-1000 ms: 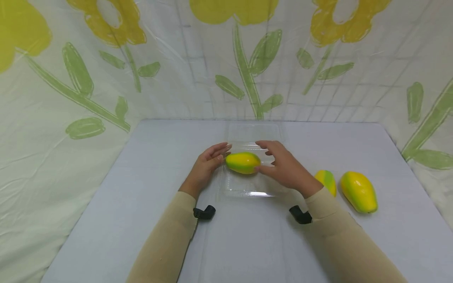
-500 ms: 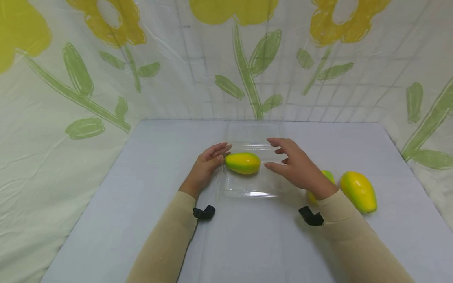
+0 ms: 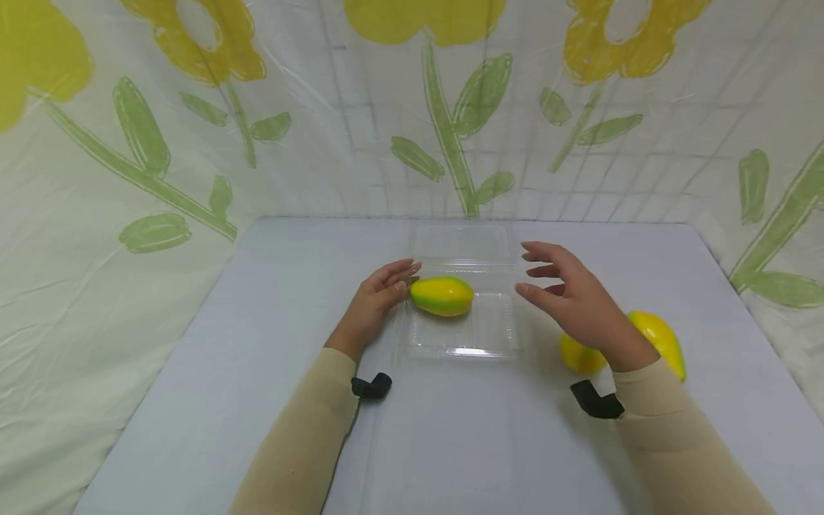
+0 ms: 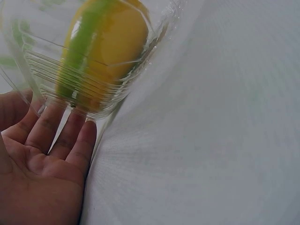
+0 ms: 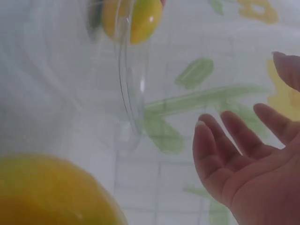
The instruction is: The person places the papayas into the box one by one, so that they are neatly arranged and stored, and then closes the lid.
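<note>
Right hand (image 3: pixel 579 300) has pulled away from the papaya (image 3: pixel 442 296), now hovering w/ grip wide, fingers spread. Left hand (image 3: pixel 376 300) unchanged, straight fingers against the ribbed clear plastic tray (image 3: pixel 489 332). Smooth yellow-green papaya lies inside the tray, mid-worktop (image 3: pixel 257 357).

Both arms reach fwd in beige sleeves, each w/ a black wrist mount. Left hand (image 3: pixel 376 300) lies low, palm turned inward, 4 fingers (image 4: pixel 70 136) straight & close together, tips forward, holding nothing. Right hand (image 3: pixel 573 300) is raised, palm facing left toward the other hand, fingers (image 5: pixel 220 145) spread & relaxed, thumb apart, nothing between them. The 2 hands are well apart, wrists roughly level.
</note>
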`<state>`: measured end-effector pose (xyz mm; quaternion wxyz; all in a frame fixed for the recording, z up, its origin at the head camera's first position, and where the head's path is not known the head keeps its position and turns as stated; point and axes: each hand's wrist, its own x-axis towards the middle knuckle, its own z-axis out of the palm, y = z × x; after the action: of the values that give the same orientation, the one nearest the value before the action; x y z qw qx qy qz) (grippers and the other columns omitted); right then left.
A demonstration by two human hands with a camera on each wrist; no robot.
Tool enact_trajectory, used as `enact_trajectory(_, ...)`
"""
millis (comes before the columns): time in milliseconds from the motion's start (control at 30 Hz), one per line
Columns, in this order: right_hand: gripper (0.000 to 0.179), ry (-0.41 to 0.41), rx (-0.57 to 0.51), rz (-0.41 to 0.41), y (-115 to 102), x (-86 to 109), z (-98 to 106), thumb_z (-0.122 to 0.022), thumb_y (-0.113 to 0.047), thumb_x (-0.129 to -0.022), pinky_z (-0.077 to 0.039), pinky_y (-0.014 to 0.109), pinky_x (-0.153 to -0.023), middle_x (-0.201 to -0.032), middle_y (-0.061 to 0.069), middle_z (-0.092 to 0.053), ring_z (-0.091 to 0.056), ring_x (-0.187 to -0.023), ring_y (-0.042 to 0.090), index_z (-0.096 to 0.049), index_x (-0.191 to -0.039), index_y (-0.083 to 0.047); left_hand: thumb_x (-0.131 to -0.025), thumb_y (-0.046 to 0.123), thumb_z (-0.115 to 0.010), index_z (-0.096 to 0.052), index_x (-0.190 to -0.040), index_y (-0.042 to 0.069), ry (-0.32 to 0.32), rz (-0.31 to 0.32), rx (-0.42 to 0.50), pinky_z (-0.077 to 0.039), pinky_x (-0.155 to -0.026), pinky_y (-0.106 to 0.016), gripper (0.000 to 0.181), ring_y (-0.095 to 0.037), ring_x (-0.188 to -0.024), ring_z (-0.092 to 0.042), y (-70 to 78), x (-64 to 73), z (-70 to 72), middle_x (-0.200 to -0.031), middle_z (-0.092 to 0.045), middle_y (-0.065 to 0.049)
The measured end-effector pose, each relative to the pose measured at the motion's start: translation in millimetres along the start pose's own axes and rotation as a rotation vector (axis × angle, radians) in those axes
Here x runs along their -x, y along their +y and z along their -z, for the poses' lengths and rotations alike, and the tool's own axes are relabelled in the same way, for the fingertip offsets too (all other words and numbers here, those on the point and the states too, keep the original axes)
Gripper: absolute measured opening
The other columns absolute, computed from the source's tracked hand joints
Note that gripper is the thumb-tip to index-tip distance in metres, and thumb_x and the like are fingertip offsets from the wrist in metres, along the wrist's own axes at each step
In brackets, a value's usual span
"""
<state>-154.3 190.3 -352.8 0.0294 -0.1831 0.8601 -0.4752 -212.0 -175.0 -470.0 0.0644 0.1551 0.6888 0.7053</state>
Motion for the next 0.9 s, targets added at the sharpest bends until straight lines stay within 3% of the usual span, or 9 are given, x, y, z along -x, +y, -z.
enact_trajectory(100,0.061,0.030,-0.005,-0.005,5,4.7,9,-0.064,-0.027,-0.113,-0.047,0.057,-0.110,-0.158,0.015,-0.050,-0.054,-0.139,0.039,-0.039,-0.167,-0.013,-0.113,0.019,-0.061,-0.053,-0.161,0.011,0.000,-0.004,0.002,-0.038,-0.123,-0.040,0.049,-0.022,-0.145,-0.055,0.4,-0.3,0.2,-0.156,-0.061,-0.001)
enact_trajectory(333,0.052,0.076,-0.108,-0.026,13,18.7,24,-0.050,-0.030,-0.118,-0.048,0.018,-0.100,-0.157,0.008,-0.050,-0.056,-0.132,0.023,-0.040,-0.167,-0.014,-0.113,0.017,-0.060,-0.054,-0.161,0.014,0.001,-0.001,-0.005,-0.038,-0.122,-0.039,0.048,-0.021,-0.144,-0.056,-0.1,-0.5,0.0,-0.155,-0.062,0.001)
enact_trajectory(533,0.052,0.104,-0.065,-0.013,20,30.3,37,-0.046,-0.031,-0.119,-0.046,0.012,-0.099,-0.156,0.009,-0.049,-0.053,-0.133,0.020,-0.039,-0.168,-0.014,-0.114,0.016,-0.059,-0.052,-0.161,0.010,0.003,-0.001,-0.012,-0.037,-0.123,-0.040,0.049,-0.022,-0.145,-0.055,0.2,-0.3,-1.0,-0.156,-0.061,-0.001)
enact_trajectory(733,0.051,0.142,-0.041,-0.020,31,43.1,48,-0.046,-0.028,-0.119,-0.045,0.010,-0.097,-0.156,0.010,-0.051,-0.052,-0.131,0.014,-0.039,-0.167,-0.012,-0.113,0.018,-0.060,-0.054,-0.160,0.014,0.008,0.015,-0.004,-0.037,-0.123,-0.041,0.048,-0.021,-0.144,-0.055,1.9,1.3,-1.3,-0.156,-0.061,0.000)
enact_trajectory(900,0.052,0.180,-0.013,-0.066,37,53.3,55,-0.048,-0.030,-0.119,-0.044,0.009,-0.096,-0.157,0.005,-0.050,-0.052,-0.129,0.010,-0.039,-0.168,-0.015,-0.114,0.020,-0.060,-0.053,-0.161,0.013,0.006,0.019,-0.012,-0.036,-0.123,-0.042,0.048,-0.021,-0.145,-0.055,2.5,1.4,-0.9,-0.157,-0.060,0.000)
